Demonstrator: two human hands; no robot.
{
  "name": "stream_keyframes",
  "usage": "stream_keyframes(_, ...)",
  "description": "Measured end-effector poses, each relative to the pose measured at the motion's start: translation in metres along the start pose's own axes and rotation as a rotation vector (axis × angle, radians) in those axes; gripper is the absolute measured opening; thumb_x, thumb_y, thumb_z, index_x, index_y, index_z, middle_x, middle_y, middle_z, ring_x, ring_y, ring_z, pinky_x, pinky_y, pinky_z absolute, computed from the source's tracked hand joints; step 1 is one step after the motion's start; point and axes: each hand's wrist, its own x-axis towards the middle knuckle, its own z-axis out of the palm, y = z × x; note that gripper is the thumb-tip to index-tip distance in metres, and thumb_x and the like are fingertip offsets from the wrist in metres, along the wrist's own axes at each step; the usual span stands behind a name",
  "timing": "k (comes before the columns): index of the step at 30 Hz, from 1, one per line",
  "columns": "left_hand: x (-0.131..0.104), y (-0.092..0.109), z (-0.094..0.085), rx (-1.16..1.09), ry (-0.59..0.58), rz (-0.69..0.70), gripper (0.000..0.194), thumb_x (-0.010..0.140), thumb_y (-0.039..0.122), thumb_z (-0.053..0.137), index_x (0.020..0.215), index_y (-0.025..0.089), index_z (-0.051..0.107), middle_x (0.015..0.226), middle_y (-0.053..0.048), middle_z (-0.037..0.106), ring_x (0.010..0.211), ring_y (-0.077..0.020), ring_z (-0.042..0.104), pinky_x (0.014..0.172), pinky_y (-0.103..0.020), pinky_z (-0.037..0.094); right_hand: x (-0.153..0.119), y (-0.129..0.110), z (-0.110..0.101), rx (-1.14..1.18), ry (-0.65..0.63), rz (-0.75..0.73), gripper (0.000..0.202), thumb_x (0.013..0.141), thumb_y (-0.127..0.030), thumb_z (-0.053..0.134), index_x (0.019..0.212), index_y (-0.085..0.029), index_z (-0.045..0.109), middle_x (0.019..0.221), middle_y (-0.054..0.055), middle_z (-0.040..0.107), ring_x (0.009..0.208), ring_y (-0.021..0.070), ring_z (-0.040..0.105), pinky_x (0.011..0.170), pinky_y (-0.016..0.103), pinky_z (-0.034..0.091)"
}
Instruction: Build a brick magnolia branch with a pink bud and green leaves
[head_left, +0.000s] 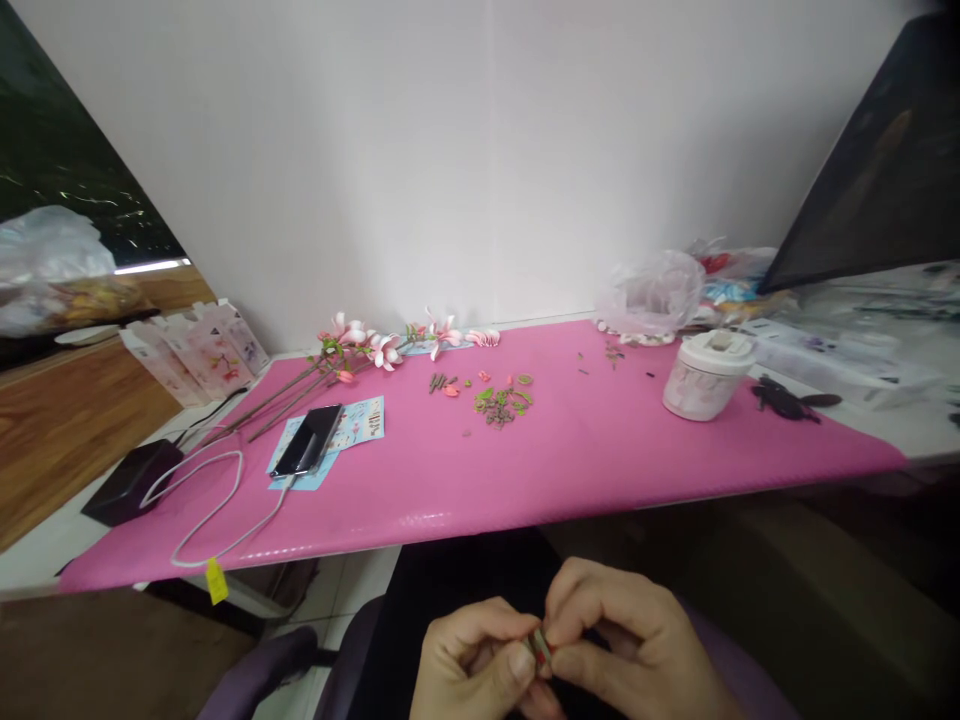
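Note:
Low in front of my lap, off the table's edge, my left hand (480, 660) and my right hand (615, 630) meet fingertip to fingertip. Pinched between them are small brown-green and red plastic pieces (538, 648), mostly covered by the fingers. Both hands are closed on these pieces. Beyond them on the pink mat (450, 470) lies a pile of small green and brown pieces (501, 405). Short brown sticks (439, 383) and a few coral pieces (451, 391) lie beside the pile. Pink blossom stems (352, 350) rest at the back left.
A phone (307, 440) on blue leaflets (364, 422) has a white cable (240, 480) running to a black box (135, 480). Printed cartons (202, 350) stand at left. At right are a white lidded cup (705, 375), plastic bags (660, 290) and a dark screen (877, 160).

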Motion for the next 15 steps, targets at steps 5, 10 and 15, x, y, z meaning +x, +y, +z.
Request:
stream_keyframes(5,0.001,0.003,0.001,-0.147,-0.142,-0.056,0.017,0.075,0.019,0.072,0.091,0.024,0.073,0.075,0.0,0.075,0.059,-0.0099,0.071,0.051,-0.009,0.052,0.0,0.001,0.0,0.35,-0.108,0.241,0.004,0.075,-0.02,0.072,0.072,-0.017,0.07,0.073,0.0,0.059,0.065,0.0111,0.062,0.061,0.022,0.048)
stream_keyframes(10,0.005,0.004,0.01,-0.192,-0.164,-0.028,0.015,0.073,0.016,0.074,0.086,0.022,0.072,0.073,0.002,0.074,0.058,-0.0089,0.07,0.051,-0.009,0.052,-0.002,0.002,0.003,0.42,-0.117,0.291,0.011,0.075,-0.024,0.072,0.072,-0.016,0.064,0.069,-0.001,0.06,0.061,0.0108,0.062,0.058,0.021,0.049)
stream_keyframes(15,0.004,0.002,0.011,-0.21,-0.13,-0.026,0.016,0.069,0.016,0.077,0.082,0.022,0.071,0.077,0.003,0.071,0.059,-0.0108,0.07,0.053,-0.016,0.055,-0.005,-0.001,0.0,0.166,-0.03,0.228,0.006,0.077,-0.019,0.068,0.077,-0.018,0.062,0.072,0.0,0.061,0.063,0.011,0.06,0.059,0.02,0.048)
